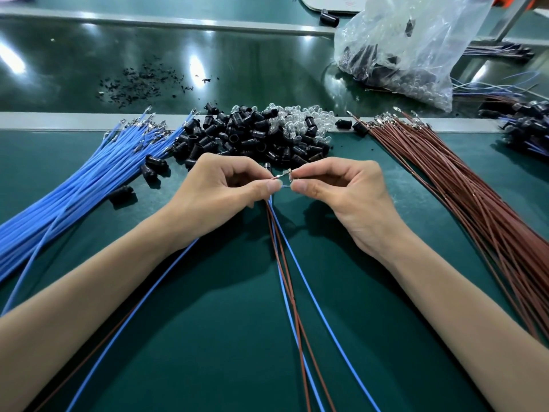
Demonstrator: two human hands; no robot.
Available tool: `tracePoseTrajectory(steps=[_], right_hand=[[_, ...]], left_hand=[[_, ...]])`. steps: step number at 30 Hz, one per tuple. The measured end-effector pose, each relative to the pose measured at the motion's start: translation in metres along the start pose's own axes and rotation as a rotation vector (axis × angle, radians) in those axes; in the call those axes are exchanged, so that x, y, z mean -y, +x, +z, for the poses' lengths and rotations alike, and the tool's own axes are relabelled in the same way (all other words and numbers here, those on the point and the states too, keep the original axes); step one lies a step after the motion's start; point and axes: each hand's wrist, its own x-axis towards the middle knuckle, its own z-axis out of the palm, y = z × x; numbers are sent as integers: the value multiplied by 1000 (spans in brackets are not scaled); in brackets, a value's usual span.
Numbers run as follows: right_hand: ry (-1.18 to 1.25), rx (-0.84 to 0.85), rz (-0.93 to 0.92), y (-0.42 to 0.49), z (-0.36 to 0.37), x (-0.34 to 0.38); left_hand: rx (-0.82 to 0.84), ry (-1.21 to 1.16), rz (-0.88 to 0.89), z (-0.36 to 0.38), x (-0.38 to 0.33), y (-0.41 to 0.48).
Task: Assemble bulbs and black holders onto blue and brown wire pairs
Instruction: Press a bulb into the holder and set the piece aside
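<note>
My left hand [225, 185] pinches several blue and brown wires [292, 295] near their metal-tipped ends; the wires trail down the mat toward me. My right hand [338, 188] pinches the metal terminals of a brown wire end and a blue wire end [285, 176], right beside my left fingertips. A small dark part sticks up just behind my left fingers; I cannot tell what it is. Beyond my hands lies a pile of black holders [246, 135] mixed with clear bulbs [294, 120].
A bundle of blue wires [74, 185] fans out at the left, a bundle of brown wires [475, 188] at the right. A clear plastic bag [416, 46] of parts stands back right. Finished assemblies [528, 126] lie far right. Black debris [139, 84] dots the conveyor.
</note>
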Motion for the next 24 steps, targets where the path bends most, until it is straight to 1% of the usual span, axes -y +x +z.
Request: tracePoseTrajectory(steps=[3,6,11,17,24], right_hand=[[-21,-1,-5,0,0,0],[-69,-11,-51,-1,1,1],[-134,-27,-180,-4,4,3],[-268,-44,-362,-6,9,3],[-255,-38,-331,-7,9,3]], left_hand=[[-11,-17,-16,1,1,1],[-11,-32,-27,1,1,1],[-2,-51,-31,0,0,1],[44,-104,-22,-3,-4,1],[48,-122,-21,-2,-3,0]])
